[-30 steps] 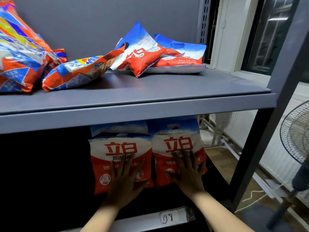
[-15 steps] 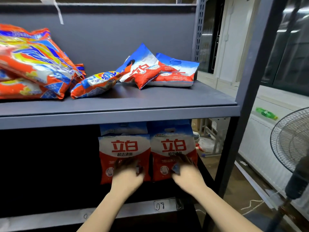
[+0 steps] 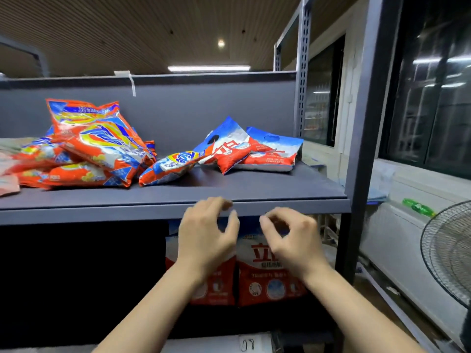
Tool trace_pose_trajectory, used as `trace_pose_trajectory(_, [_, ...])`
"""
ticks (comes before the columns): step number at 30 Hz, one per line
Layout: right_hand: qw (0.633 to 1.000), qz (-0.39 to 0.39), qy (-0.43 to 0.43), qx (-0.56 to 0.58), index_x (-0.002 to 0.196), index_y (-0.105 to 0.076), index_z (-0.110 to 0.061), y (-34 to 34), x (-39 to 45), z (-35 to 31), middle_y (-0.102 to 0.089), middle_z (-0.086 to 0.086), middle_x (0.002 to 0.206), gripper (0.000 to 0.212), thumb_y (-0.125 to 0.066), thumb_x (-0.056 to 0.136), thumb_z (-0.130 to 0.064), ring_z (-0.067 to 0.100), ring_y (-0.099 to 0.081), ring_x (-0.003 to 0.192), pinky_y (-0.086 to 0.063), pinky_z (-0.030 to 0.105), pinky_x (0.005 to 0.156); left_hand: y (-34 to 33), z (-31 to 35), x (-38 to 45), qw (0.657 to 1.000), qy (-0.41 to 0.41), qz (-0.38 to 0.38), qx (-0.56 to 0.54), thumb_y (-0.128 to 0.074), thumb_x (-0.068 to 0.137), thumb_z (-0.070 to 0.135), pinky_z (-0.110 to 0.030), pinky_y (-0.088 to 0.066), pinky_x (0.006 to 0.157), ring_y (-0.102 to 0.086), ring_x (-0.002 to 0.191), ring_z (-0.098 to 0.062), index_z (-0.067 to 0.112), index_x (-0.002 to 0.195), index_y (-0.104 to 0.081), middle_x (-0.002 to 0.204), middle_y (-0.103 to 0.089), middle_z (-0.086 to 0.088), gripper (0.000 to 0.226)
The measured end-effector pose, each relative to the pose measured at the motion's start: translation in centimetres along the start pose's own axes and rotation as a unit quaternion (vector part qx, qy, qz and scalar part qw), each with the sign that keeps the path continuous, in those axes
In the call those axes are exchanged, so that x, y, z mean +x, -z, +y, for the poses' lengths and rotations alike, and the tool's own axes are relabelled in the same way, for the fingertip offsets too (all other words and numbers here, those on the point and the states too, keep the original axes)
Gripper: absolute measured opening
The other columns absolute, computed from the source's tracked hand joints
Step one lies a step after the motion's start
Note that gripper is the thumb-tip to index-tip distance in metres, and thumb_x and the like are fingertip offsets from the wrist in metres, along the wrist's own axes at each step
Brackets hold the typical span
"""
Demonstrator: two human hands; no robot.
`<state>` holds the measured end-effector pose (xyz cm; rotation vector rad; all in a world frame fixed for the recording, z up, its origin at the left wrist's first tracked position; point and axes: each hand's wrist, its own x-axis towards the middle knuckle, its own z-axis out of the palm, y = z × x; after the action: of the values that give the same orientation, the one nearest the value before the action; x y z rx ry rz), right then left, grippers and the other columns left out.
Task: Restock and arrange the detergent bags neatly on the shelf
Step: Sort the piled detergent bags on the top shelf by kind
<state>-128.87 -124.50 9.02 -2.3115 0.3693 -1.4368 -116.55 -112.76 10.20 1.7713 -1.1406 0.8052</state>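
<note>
Head view, two red-and-white detergent bags [image 3: 270,278] stood side by side on the lower shelf, left hand [image 3: 206,238] and right hand [image 3: 293,240] raised before them, fingers loosely curled, nothing held, more bags [image 3: 251,154] strewn on the upper shelf [image 3: 178,200].

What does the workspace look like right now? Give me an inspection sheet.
Surface: grey upper shelf, front strip bare.
Job's things: two red-and-white bags upright side by side on the lower shelf; two more red-and-white bags lying flat on the upper shelf.
Clutter: orange bags heaped on the upper shelf's left part.
Grippers: left hand and right hand raised before the shelf edge, fingers loosely curled, holding nothing.
Cables: nothing seen.
Surroundings: fan at right, green bottle on the ledge, windows behind.
</note>
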Motion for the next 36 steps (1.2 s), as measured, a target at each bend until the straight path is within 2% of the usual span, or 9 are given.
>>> trace_pose_trajectory(6, [0.998, 0.038, -0.052, -0.025, 0.068, -0.062, -0.023, 1.3, 8.0, -1.0, -0.058, -0.016, 0.063, 0.022, -0.058, 0.087, -0.033, 0.016, -0.060, 0.070, -0.048, 0.031, 0.067, -1.0, -0.7, 8.5, 0.981, 0.144, -0.127, -0.035, -0.051, 0.087, 0.038, -0.035, -0.047, 0.083, -0.058, 0.095, -0.018, 0.023, 0.101, -0.062, 0.103, -0.064, 0.006, 0.023])
trace_pose_trajectory(10, [0.979, -0.049, -0.175, -0.089, 0.085, -0.065, -0.022, -0.1, 13.4, 1.8, -0.066, -0.005, 0.088, 0.016, -0.055, 0.086, -0.035, 0.020, -0.059, 0.088, -0.043, 0.029, 0.074, -2.1, -1.5, 12.8, 0.937, 0.257, -0.215, -0.100, -0.048, 0.092, 0.032, -0.030, -0.039, 0.077, -0.051, 0.091, -0.023, 0.017, 0.104, -0.057, 0.097, -0.059, -0.004, 0.021])
trace_pose_trajectory(12, [0.965, -0.074, -0.226, -0.112, 0.094, -0.063, -0.020, -0.9, 15.3, 3.7, -0.065, 0.001, 0.100, 0.018, -0.055, 0.084, -0.033, 0.023, -0.058, 0.094, -0.045, 0.030, 0.076, -3.0, -2.0, 14.2, 0.908, 0.310, -0.239, -0.149, -0.046, 0.095, 0.030, -0.031, -0.042, 0.086, -0.054, 0.100, -0.030, 0.013, 0.118, -0.055, 0.117, -0.060, -0.013, 0.030])
trace_pose_trajectory(15, [0.939, -0.098, -0.298, -0.139, 0.109, -0.058, -0.016, -2.2, 17.5, 6.4, -0.062, 0.008, 0.110, 0.028, -0.054, 0.084, -0.030, 0.030, -0.056, 0.098, -0.045, 0.031, 0.076, -4.5, -3.0, 15.8, 0.879, 0.360, -0.242, -0.198, -0.047, 0.096, 0.029, -0.042, -0.036, 0.108, -0.046, 0.127, -0.034, 0.004, 0.134, -0.044, 0.139, -0.046, -0.019, 0.045])
trace_pose_trajectory(20, [0.904, -0.077, -0.413, -0.074, 0.120, -0.054, -0.009, -3.8, 20.4, 9.4, -0.062, 0.010, 0.118, 0.043, -0.058, 0.084, -0.032, 0.030, -0.058, 0.106, -0.048, 0.033, 0.087, -7.5, -4.6, 18.5, 0.844, 0.428, -0.212, -0.243, -0.034, 0.101, 0.010, -0.035, -0.039, 0.100, -0.049, 0.121, -0.028, 0.004, 0.131, -0.045, 0.136, -0.048, -0.008, 0.032])
trace_pose_trajectory(26, [0.877, 0.001, -0.464, 0.128, 0.113, -0.055, -0.006, -5.1, 21.7, 10.6, -0.060, 0.008, 0.112, 0.022, -0.056, 0.093, -0.015, 0.020, -0.051, 0.090, -0.038, 0.023, 0.059, -8.1, -3.9, 20.7, 0.778, 0.491, -0.133, -0.370, -0.033, 0.101, 0.005, -0.030, -0.043, 0.093, -0.036, 0.135, -0.034, -0.005, 0.142, -0.028, 0.148, -0.034, -0.019, 0.043])
trace_pose_trajectory(28, [0.856, 0.023, -0.483, 0.182, 0.107, -0.052, -0.010, -5.1, 22.2, 10.6, -0.058, 0.006, 0.102, 0.017, -0.059, 0.093, -0.015, 0.017, -0.053, 0.078, -0.035, 0.019, 0.051, -9.2, -5.0, 21.3, 0.732, 0.526, -0.115, -0.417, -0.031, 0.103, 0.011, -0.026, -0.045, 0.093, -0.047, 0.125, -0.035, -0.001, 0.141, -0.035, 0.146, -0.039, -0.017, 0.040])
trace_pose_trajectory(33, [0.822, 0.026, -0.510, 0.251, 0.096, -0.058, -0.011, -5.6, 23.3, 10.7, -0.061, 0.007, 0.074, 0.010, -0.060, 0.091, -0.018, 0.007, -0.056, 0.034, -0.037, 0.012, 0.032, -11.4, -8.1, 21.7, 0.737, 0.510, -0.090, -0.434, -0.042, 0.098, 0.026, -0.024, -0.057, 0.064, -0.065, 0.086, -0.028, 0.012, 0.137, -0.047, 0.113, -0.065, -0.010, 0.041])
trace_pose_trajectory(36, [0.813, 0.026, -0.512, 0.276, 0.100, -0.058, -0.013, -5.8, 23.2, 10.6, -0.065, 0.002, 0.060, 0.010, -0.061, 0.091, -0.017, 0.005, -0.056, 0.033, -0.036, 0.012, 0.031, -12.8, -9.6, 21.8, 0.758, 0.498, -0.081, -0.414, -0.048, 0.093, 0.029, -0.017, -0.050, 0.041, -0.058, 0.062, -0.016, 0.019, 0.125, -0.054, 0.108, -0.066, -0.007, 0.034])
